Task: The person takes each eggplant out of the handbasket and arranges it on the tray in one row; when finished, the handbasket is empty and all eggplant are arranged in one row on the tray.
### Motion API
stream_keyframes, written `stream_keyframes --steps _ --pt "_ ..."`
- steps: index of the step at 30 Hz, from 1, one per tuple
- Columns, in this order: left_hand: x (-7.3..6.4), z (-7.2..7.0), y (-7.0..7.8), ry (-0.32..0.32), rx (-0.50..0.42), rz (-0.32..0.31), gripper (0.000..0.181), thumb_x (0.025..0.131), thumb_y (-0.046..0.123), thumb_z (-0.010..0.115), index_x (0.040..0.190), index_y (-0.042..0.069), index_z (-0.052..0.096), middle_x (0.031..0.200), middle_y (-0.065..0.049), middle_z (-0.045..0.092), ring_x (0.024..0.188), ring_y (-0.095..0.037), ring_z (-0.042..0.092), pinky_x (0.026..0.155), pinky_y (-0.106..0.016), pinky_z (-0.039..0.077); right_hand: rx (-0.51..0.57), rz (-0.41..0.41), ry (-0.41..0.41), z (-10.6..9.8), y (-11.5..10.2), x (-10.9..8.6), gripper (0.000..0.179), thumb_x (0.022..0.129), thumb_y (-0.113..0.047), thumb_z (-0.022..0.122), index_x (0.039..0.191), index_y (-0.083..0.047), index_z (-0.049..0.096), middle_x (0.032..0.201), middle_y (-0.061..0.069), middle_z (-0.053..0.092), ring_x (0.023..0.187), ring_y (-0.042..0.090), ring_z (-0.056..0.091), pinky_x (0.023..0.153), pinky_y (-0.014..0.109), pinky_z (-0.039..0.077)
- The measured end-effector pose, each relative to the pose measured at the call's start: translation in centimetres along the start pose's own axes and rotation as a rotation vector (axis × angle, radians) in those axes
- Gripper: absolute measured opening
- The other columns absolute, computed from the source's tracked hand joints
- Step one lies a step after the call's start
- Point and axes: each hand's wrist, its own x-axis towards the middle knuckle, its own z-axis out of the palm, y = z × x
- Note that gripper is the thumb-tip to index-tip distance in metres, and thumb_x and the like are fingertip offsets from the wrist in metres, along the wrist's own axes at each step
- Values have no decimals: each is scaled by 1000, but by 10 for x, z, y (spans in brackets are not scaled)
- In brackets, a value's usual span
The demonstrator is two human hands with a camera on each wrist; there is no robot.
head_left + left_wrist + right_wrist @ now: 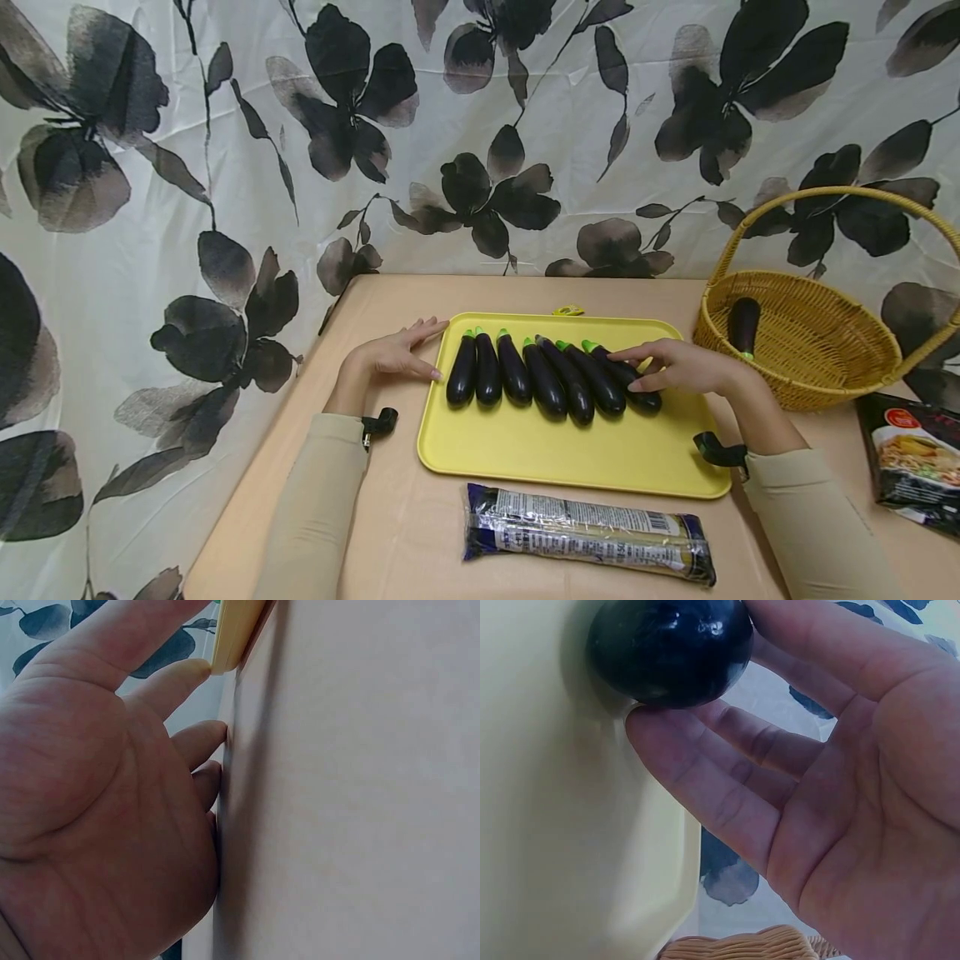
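Observation:
Several dark purple eggplants (545,382) with green stem ends lie side by side on a yellow tray (510,454). My right hand (678,367) reaches in from the right, its fingertips against the rightmost eggplant (643,401). In the right wrist view, thumb and fingers touch the rounded end of that eggplant (671,649) without wrapping round it. At the tray's left edge is my left hand (390,352), fingers spread, with thumb and fingertips at the rim. The left wrist view shows its palm (97,787) beside the table, a fingertip at the tray edge (234,637).
A yellow wicker basket (825,333) with a tall handle stands at the right, one eggplant (744,327) inside it. In front of the tray lies a long plastic pack (588,533). A dark food package (915,462) is at the far right; a small yellow item (567,310) sits behind the tray.

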Motion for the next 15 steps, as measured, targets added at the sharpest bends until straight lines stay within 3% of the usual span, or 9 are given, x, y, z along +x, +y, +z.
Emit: stream_keyframes --steps 6,13,15 --pt "0 0 0 2 -2 2 113 77 49 91 167 34 24 177 -4 3 163 -29 -11 129 -62 -7 2 -1 1 1 0 0 60 98 -30 74 151 -8 56 144 15 63 119 26 57 89 28 48" --pt "0 0 1 2 0 1 113 77 49 91 166 35 24 177 -4 2 163 -29 -11 129 -62 -7 -16 1 -11 1 0 -2 62 99 -31 73 152 -8 54 145 17 60 120 29 66 98 44 52" --pt "0 0 1 3 0 0 113 77 50 91 166 35 24 177 -4 2 163 -29 -11 129 -62 -7 -17 2 -11 1 0 -2 62 99 -31 73 152 -8 54 144 16 61 118 28 66 96 42 52"
